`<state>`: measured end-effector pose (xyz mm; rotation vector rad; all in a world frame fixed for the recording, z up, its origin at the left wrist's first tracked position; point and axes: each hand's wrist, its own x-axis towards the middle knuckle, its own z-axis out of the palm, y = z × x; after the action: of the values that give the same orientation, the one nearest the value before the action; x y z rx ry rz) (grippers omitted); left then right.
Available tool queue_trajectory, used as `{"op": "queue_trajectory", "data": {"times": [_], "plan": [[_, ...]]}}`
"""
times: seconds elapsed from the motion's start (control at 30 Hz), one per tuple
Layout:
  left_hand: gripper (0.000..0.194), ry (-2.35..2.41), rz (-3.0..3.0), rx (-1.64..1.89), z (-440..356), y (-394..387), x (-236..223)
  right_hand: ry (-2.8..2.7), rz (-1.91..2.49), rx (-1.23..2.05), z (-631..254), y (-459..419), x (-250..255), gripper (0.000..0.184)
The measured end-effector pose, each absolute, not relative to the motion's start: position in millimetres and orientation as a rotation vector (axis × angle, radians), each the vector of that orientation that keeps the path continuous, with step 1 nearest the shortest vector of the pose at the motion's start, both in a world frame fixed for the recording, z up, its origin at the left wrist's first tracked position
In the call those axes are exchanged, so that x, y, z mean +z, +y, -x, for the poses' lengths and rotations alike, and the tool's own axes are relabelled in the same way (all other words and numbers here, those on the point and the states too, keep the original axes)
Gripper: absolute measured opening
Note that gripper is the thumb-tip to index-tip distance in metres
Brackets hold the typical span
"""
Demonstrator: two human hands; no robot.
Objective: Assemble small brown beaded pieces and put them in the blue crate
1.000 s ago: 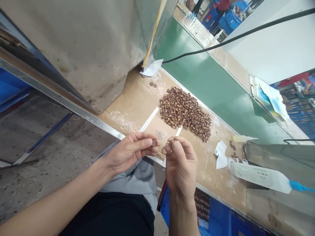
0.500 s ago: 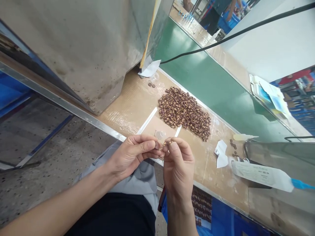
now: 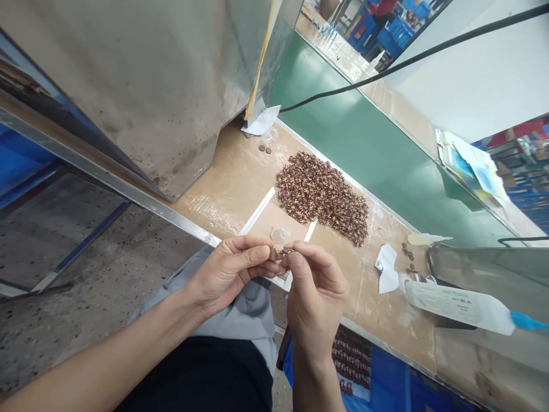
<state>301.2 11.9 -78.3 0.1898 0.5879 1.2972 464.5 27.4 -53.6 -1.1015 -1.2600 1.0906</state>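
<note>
My left hand [image 3: 227, 269] and my right hand [image 3: 315, 292] meet fingertip to fingertip just above the near edge of a brown workbench [image 3: 240, 171]. The left thumb and forefinger pinch a small dark round disc [image 3: 273, 253]. The right thumb and forefinger pinch a tiny brown and gold part [image 3: 286, 250], which touches the disc. A small clear round cap [image 3: 279, 234] lies on the bench right behind the fingers. Further back is a heap of small brown and gold parts [image 3: 322, 194].
A large grey metal housing [image 3: 150, 80] stands at the left. Beyond the bench runs a green conveyor belt [image 3: 369, 149]. To the right lie white paper scraps [image 3: 386, 268], a few dark discs [image 3: 407, 257], a glue bottle [image 3: 461, 306] and a black cable [image 3: 407, 60].
My hands have closed the gap between them: the right hand's part has moved left until it touches the disc in the left hand.
</note>
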Motion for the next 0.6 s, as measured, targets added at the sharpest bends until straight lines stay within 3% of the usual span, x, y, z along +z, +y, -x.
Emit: {"op": "queue_trajectory", "data": {"times": [0.6], "plan": [[0.028, 0.615, -0.155, 1.302, -299.4, 9.5, -80.2, -1.352, 1.100, 1.033, -464.0, 27.8, -56.6, 0.005]]}}
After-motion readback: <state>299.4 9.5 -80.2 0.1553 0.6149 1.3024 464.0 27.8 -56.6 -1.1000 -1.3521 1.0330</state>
